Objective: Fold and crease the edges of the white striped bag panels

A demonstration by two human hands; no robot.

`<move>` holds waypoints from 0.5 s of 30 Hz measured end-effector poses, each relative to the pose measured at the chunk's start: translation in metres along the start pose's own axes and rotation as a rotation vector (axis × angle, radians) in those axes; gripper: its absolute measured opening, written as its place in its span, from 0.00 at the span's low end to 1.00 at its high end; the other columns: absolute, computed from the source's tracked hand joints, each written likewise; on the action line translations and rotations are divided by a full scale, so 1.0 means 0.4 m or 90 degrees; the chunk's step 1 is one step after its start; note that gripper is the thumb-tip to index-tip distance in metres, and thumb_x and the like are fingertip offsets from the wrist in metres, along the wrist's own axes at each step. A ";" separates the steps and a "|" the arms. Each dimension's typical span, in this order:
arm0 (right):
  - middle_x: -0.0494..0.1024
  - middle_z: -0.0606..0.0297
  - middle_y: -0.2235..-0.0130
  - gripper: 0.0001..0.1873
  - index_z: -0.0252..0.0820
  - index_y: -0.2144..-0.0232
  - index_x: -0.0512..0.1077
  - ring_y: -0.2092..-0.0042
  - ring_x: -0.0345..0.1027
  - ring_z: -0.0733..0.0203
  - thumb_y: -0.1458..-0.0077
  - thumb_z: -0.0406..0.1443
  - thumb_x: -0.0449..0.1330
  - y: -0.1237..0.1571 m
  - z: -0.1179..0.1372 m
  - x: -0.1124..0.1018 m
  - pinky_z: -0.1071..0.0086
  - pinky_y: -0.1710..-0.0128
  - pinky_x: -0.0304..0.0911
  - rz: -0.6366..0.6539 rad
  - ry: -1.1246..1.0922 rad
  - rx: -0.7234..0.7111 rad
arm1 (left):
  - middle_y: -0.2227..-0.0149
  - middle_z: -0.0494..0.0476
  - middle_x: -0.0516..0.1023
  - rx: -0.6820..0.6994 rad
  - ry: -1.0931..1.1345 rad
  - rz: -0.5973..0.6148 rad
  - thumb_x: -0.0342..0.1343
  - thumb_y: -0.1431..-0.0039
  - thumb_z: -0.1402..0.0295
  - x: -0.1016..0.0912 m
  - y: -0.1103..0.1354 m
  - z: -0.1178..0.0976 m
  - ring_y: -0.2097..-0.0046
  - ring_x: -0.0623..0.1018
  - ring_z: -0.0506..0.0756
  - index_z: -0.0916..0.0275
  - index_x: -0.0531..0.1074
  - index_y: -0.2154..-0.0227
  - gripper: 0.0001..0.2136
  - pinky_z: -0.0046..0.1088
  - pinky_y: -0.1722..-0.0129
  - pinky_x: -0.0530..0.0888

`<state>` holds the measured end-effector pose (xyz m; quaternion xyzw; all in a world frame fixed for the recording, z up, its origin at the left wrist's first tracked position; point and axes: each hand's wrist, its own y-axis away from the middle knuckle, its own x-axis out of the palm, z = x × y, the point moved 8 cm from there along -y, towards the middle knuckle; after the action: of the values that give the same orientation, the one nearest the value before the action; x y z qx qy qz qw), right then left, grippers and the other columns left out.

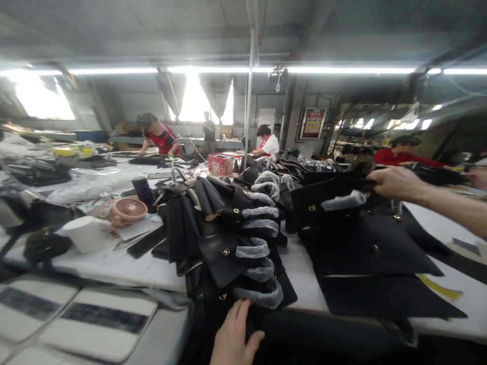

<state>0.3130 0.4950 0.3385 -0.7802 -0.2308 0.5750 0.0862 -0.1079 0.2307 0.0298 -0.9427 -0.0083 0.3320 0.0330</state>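
Observation:
My right hand (395,183) reaches out to the right and is closed on the top edge of a black leather bag piece (323,203), which hangs lifted above the table and has a clear plastic wrap on it. My left hand (233,334) lies at the bottom centre, fingers apart, resting against the near end of a row of black leather bag pieces (232,238) that carry gold studs and plastic-wrapped handles. Flat black leather panels (365,263) lie under the lifted piece.
A white table (114,263) holds a pink small fan (128,209), a white cup (87,233) and a red box (220,163). White padded boards (95,319) lie at bottom left. Other people work at tables behind and at the right.

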 end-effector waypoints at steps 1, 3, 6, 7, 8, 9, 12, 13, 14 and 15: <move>0.78 0.40 0.63 0.32 0.09 0.69 0.75 0.58 0.72 0.54 0.45 0.40 0.43 -0.043 -0.020 -0.061 0.59 0.68 0.50 -0.021 0.005 0.023 | 0.41 0.67 0.70 0.005 -0.023 -0.001 0.57 0.47 0.68 0.001 -0.009 -0.007 0.39 0.68 0.64 0.65 0.69 0.44 0.26 0.37 0.41 0.65; 0.76 0.34 0.58 0.41 0.08 0.75 0.73 0.53 0.70 0.48 0.47 0.46 0.35 -0.122 -0.027 -0.177 0.57 0.68 0.51 -0.059 0.014 0.059 | 0.47 0.62 0.74 0.015 -0.059 -0.021 0.56 0.46 0.69 -0.001 -0.028 -0.018 0.45 0.72 0.62 0.61 0.70 0.47 0.21 0.36 0.46 0.68; 0.71 0.27 0.49 0.39 0.15 0.76 0.76 0.48 0.69 0.42 0.43 0.50 0.44 -0.215 0.033 -0.326 0.56 0.63 0.52 -0.143 0.017 0.120 | 0.56 0.56 0.77 0.002 -0.105 -0.071 0.57 0.45 0.71 -0.010 -0.055 -0.008 0.53 0.76 0.60 0.57 0.71 0.55 0.14 0.34 0.54 0.69; 0.74 0.30 0.51 0.34 0.19 0.73 0.78 0.48 0.69 0.41 0.44 0.50 0.52 -0.237 0.064 -0.368 0.56 0.61 0.53 -0.183 0.009 0.146 | 0.57 0.55 0.78 -0.004 -0.117 -0.084 0.58 0.45 0.71 -0.014 -0.062 -0.001 0.55 0.76 0.59 0.57 0.71 0.56 0.13 0.33 0.55 0.69; 0.76 0.32 0.54 0.30 0.23 0.70 0.79 0.48 0.69 0.40 0.45 0.51 0.57 -0.258 0.103 -0.405 0.55 0.60 0.54 -0.215 0.005 0.158 | 0.58 0.54 0.78 -0.007 -0.128 -0.096 0.59 0.46 0.72 -0.018 -0.067 0.008 0.55 0.76 0.59 0.56 0.71 0.57 0.13 0.33 0.55 0.68; 0.78 0.34 0.56 0.30 0.25 0.68 0.79 0.48 0.69 0.40 0.46 0.52 0.59 -0.278 0.146 -0.437 0.54 0.59 0.55 -0.240 0.001 0.160 | 0.58 0.54 0.78 -0.004 -0.135 -0.106 0.60 0.46 0.73 -0.022 -0.071 0.015 0.55 0.76 0.59 0.56 0.71 0.58 0.13 0.33 0.55 0.68; 0.77 0.31 0.57 0.44 0.21 0.67 0.77 0.46 0.65 0.35 0.46 0.61 0.47 -0.331 0.290 -0.527 0.52 0.59 0.55 -0.295 0.002 0.116 | 0.59 0.52 0.78 0.025 -0.135 -0.129 0.60 0.46 0.74 -0.039 -0.072 0.026 0.55 0.75 0.59 0.55 0.70 0.58 0.13 0.35 0.53 0.67; 0.76 0.29 0.58 0.48 0.18 0.68 0.76 0.46 0.64 0.33 0.47 0.62 0.43 -0.346 0.338 -0.559 0.51 0.59 0.54 -0.310 0.002 0.093 | 0.59 0.51 0.78 0.037 -0.132 -0.137 0.60 0.45 0.73 -0.046 -0.070 0.028 0.55 0.75 0.59 0.55 0.70 0.58 0.12 0.37 0.52 0.66; 0.75 0.26 0.59 0.50 0.15 0.70 0.74 0.46 0.63 0.31 0.47 0.62 0.40 -0.358 0.386 -0.592 0.50 0.60 0.54 -0.327 -0.001 0.074 | 0.59 0.51 0.78 0.045 -0.129 -0.146 0.60 0.45 0.73 -0.053 -0.068 0.031 0.55 0.74 0.60 0.55 0.70 0.58 0.12 0.38 0.51 0.66; 0.74 0.24 0.60 0.51 0.13 0.71 0.73 0.46 0.62 0.29 0.47 0.62 0.38 -0.368 0.431 -0.627 0.49 0.61 0.53 -0.349 -0.004 0.059 | 0.59 0.51 0.78 0.052 -0.129 -0.156 0.60 0.45 0.73 -0.060 -0.066 0.034 0.55 0.74 0.60 0.55 0.70 0.58 0.12 0.40 0.50 0.65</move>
<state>0.0547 0.4866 0.5567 -0.6821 -0.4068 0.5428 0.2732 -0.1351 0.2569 0.0361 -0.8942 -0.1129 0.4190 0.1101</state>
